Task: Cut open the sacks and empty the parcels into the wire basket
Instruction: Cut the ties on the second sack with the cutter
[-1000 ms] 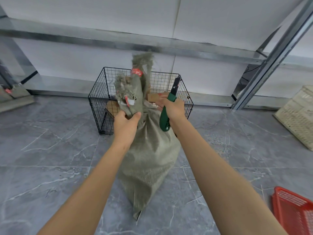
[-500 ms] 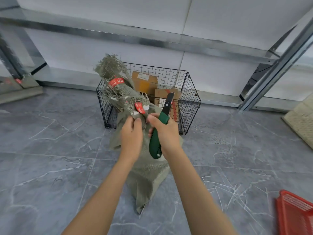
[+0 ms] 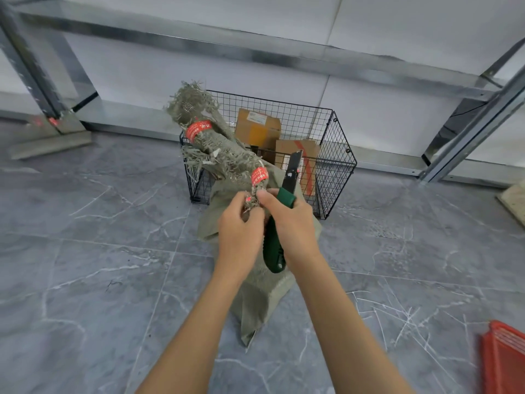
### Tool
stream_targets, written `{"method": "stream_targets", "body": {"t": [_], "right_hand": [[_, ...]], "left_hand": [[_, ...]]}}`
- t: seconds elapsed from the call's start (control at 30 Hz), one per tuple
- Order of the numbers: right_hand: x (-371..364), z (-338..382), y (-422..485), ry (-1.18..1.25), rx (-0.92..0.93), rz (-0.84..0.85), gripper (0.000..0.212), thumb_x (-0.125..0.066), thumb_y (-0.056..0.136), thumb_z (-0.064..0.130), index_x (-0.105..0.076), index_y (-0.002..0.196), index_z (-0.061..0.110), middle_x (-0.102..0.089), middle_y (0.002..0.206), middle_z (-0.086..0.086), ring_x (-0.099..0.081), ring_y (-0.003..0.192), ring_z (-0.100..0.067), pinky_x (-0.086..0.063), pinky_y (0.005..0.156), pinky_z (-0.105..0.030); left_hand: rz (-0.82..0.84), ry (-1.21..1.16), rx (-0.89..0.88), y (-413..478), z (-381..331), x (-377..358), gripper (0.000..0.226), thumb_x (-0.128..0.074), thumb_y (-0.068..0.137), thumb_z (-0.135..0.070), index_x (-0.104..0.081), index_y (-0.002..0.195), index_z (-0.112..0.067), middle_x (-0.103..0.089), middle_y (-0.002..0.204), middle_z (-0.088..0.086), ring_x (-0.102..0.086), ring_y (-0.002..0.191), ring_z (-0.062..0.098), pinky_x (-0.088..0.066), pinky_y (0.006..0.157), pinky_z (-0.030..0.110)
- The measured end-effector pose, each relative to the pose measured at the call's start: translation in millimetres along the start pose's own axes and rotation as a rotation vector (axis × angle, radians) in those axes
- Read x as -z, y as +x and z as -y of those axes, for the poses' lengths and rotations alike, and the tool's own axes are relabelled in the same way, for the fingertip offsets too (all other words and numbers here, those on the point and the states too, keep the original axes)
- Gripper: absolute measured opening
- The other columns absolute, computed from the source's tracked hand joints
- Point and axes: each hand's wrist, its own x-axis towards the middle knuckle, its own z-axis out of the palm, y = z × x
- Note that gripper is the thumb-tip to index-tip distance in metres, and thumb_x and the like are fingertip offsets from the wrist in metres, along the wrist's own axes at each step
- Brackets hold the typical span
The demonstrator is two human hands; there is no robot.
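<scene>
A grey-green woven sack (image 3: 255, 297) stands on the floor in front of a black wire basket (image 3: 338, 155). Its frayed neck leans up and left, bound with two red tape bands (image 3: 199, 129). My left hand (image 3: 238, 237) pinches the neck just below the lower band. My right hand (image 3: 292, 226) also touches the neck while holding a green-handled utility knife (image 3: 277, 245), blade pointing up toward the basket. Two brown cardboard parcels (image 3: 257, 127) stand inside the basket.
A metal shelving frame (image 3: 255, 55) runs along the white wall behind the basket, with slanted posts at left and right. A red plastic crate (image 3: 504, 362) sits at the lower right edge. A pale woven object (image 3: 515, 199) lies at the right edge. Grey marble floor surrounds the sack.
The sack's neck has tipped from upright to leaning left. Both hands have come together lower on the neck, and the view has dropped so the parcels in the basket show.
</scene>
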Motion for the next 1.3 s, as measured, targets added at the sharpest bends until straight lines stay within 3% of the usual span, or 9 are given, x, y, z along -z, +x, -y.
{"method": "stream_targets", "body": {"t": [0.13,0.2,0.33,0.63,0.77,0.87,1.07,1.17,1.3], "right_hand": [[1.1,-4.2,1.9,-0.039,0.029,0.018,0.013,-0.069,0.085,0.013,-0.065,0.073,0.017,-0.057,0.054,-0.001,-0.050,0.043,-0.012,-0.047,0.045,-0.024],[0.1,-6.1,1.6,-0.055,0.032,0.046,0.016,-0.067,0.086,0.012,-0.067,0.071,0.018,-0.057,0.053,0.000,-0.050,0.043,-0.012,-0.047,0.044,-0.023],[-1.3,-9.0,1.3,-0.038,0.011,0.112,0.020,-0.063,0.088,0.008,-0.066,0.071,0.018,-0.059,0.053,0.003,-0.051,0.044,-0.011,-0.046,0.045,-0.024],[5.2,-12.3,7.7,0.138,-0.124,0.073,0.015,-0.070,0.085,0.011,-0.060,0.074,0.017,-0.057,0.055,0.003,-0.054,0.046,-0.014,-0.048,0.046,-0.025],[4.6,-12.7,9.0,0.103,-0.100,0.040,0.014,-0.067,0.086,0.011,-0.059,0.075,0.014,-0.055,0.054,0.002,-0.052,0.046,-0.013,-0.048,0.046,-0.025],[3.0,-12.9,9.1,-0.142,0.054,-0.046,0.011,-0.064,0.088,0.012,-0.059,0.079,0.010,-0.053,0.053,0.002,-0.050,0.047,-0.014,-0.048,0.049,-0.029],[2.2,-9.0,7.2,-0.524,0.211,-0.013,0.017,-0.059,0.091,0.024,-0.053,0.076,0.026,-0.052,0.058,0.006,-0.049,0.052,-0.014,-0.052,0.056,-0.043],[2.3,-8.0,4.9,-0.579,0.205,0.079,0.014,-0.054,0.094,0.029,-0.054,0.082,0.021,-0.051,0.059,0.006,-0.050,0.054,-0.015,-0.051,0.058,-0.045],[5.8,-9.8,3.1,-0.549,0.099,0.232,0.014,-0.048,0.092,0.021,-0.048,0.081,0.011,-0.044,0.060,0.001,-0.044,0.055,-0.018,-0.040,0.054,-0.040]], "left_hand": [[0.005,-0.076,0.161,1.8,-3.0,8.8,0.032,-0.050,0.084,-0.042,-0.062,0.080,-0.012,-0.056,0.078,0.002,-0.053,0.075,0.015,-0.051,0.078,0.047],[-0.037,-0.071,0.190,4.0,-2.7,12.9,0.030,-0.060,0.084,-0.044,-0.061,0.081,-0.013,-0.061,0.082,0.001,-0.058,0.077,0.013,-0.052,0.083,0.047],[-0.079,-0.123,0.235,12.0,-2.7,20.8,0.016,-0.070,0.081,-0.024,-0.059,0.092,-0.021,-0.069,0.092,-0.001,-0.068,0.088,0.016,-0.056,0.082,0.045],[-0.135,-0.111,0.216,20.8,0.1,34.0,0.021,-0.061,0.085,-0.004,-0.063,0.087,-0.024,-0.068,0.081,-0.006,-0.067,0.073,0.004,-0.054,0.061,0.019],[-0.175,-0.056,0.208,22.0,-2.1,35.5,0.028,-0.055,0.085,-0.003,-0.061,0.090,-0.030,-0.066,0.085,-0.005,-0.067,0.081,0.012,-0.058,0.077,0.038],[-0.158,0.040,0.158,21.5,-3.6,34.6,0.029,-0.055,0.085,-0.006,-0.058,0.088,-0.035,-0.065,0.088,-0.004,-0.066,0.085,0.017,-0.056,0.080,0.047],[-0.157,0.086,0.072,21.8,-4.0,34.5,0.019,-0.060,0.085,-0.014,-0.062,0.085,-0.033,-0.067,0.082,-0.007,-0.065,0.079,0.007,-0.052,0.068,0.024],[-0.170,0.126,0.033,23.3,-4.2,33.9,0.016,-0.063,0.086,-0.018,-0.062,0.083,-0.034,-0.065,0.079,-0.010,-0.060,0.071,-0.005,-0.043,0.058,0.007],[-0.181,0.119,0.018,24.8,-3.4,32.8,0.017,-0.064,0.086,-0.018,-0.061,0.081,-0.034,-0.064,0.078,-0.012,-0.058,0.068,-0.009,-0.041,0.058,0.004]]}}
